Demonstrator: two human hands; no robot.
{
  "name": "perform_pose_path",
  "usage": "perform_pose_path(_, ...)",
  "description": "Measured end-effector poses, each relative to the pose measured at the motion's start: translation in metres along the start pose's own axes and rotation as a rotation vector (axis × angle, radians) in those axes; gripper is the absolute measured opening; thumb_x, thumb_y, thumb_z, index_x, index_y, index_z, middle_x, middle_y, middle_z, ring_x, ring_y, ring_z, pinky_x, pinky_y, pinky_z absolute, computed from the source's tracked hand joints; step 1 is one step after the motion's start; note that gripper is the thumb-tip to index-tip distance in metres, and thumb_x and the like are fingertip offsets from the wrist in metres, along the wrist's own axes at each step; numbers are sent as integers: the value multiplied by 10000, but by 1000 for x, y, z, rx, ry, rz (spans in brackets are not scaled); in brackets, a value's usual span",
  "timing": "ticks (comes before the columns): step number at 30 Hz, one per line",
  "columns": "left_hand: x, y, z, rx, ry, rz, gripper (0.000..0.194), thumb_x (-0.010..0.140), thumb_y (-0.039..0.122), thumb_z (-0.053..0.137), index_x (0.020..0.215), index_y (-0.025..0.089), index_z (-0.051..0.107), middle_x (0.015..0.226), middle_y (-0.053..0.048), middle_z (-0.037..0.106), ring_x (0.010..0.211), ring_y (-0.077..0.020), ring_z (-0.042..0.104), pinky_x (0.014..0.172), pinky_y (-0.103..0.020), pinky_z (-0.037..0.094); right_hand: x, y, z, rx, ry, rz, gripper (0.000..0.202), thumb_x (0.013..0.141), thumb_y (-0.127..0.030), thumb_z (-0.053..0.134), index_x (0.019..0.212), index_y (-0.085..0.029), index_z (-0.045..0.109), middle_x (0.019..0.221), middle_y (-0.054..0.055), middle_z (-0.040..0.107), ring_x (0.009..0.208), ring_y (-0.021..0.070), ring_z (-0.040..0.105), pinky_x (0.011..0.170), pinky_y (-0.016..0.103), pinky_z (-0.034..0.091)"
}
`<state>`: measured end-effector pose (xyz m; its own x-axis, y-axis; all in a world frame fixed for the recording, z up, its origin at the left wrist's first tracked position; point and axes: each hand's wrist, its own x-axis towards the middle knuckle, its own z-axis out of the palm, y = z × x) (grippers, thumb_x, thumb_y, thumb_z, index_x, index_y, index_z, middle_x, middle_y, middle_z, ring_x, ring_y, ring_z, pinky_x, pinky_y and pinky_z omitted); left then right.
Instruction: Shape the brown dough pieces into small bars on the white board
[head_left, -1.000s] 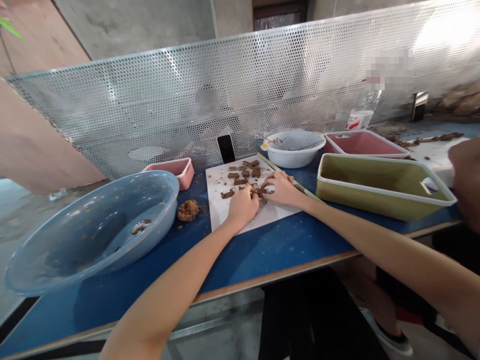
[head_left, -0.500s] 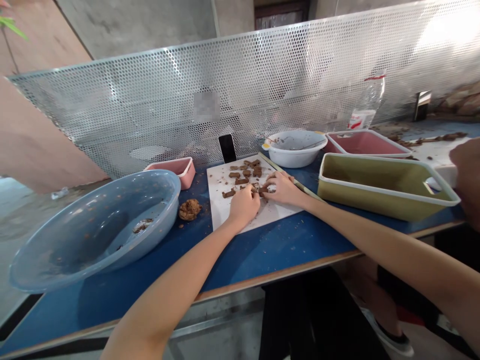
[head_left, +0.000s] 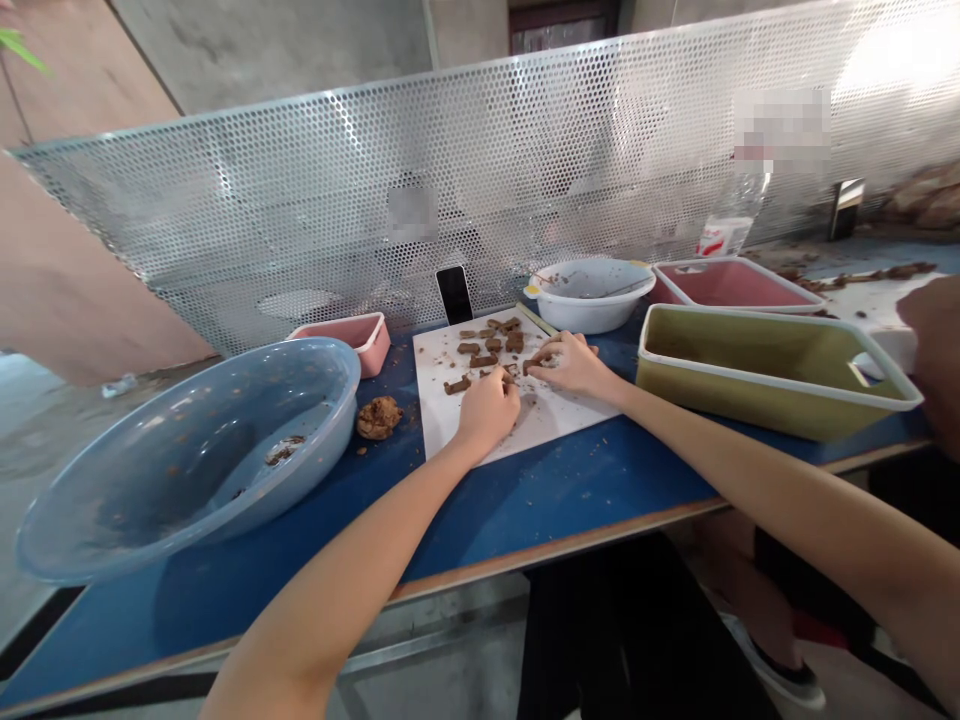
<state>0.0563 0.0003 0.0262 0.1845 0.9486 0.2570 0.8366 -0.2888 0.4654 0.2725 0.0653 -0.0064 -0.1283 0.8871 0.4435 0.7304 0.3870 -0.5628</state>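
On a white board lie several small brown clay-like pieces, some shaped like short bars, with crumbs around them. My left hand rests on the board with its fingers curled together beside the nearest pieces; what is between them is hidden. To its right, my right hand pinches a small brown clay piece between thumb and fingers, just above or on the board. A green stick lies along the board's right side, partly behind my right hand.
A large blue basin and a brown clay lump are at left, near a small pink bin. A phone leans against the perforated metal screen. A white basin, pink tray and olive bin stand right.
My right hand has shifted slightly right and up, apart from my left hand, with a clay piece in its fingers. The left hand has stayed in place.
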Motion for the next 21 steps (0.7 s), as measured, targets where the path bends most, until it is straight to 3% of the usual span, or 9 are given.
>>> perform_pose_path(7, 1, -1, 0, -7, -4, 10, 207, 1065, 165, 568, 1130, 182, 764, 1077, -128, 853, 1042, -305, 792, 926, -383, 577, 0, 4, -1, 2, 15, -25, 376, 871, -663, 846, 983, -307, 891, 1275, 122, 713, 1281, 410, 623, 1127, 630, 516)
perform_pose_path(15, 1, -2, 2, -9, 2, 12, 208, 1061, 172, 572, 1125, 185, 769, 1054, -136, 846, 1025, -309, 786, 915, -389, 574, -3, 1, 7, -38, 29, -38, 311, 870, -593, 875, 959, -295, 873, 1267, 135, 702, 1259, 395, 609, 1143, 613, 499)
perform_pose_path(21, 2, -2, 2, -12, 2, 21, 222, 1059, 171, 558, 1125, 176, 770, 1027, -136, 844, 996, -306, 783, 885, -388, 571, -5, 3, 13, -115, -22, -62, 313, 880, -592, 877, 969, -292, 869, 1320, 131, 691, 1282, 396, 591, 1152, 624, 480)
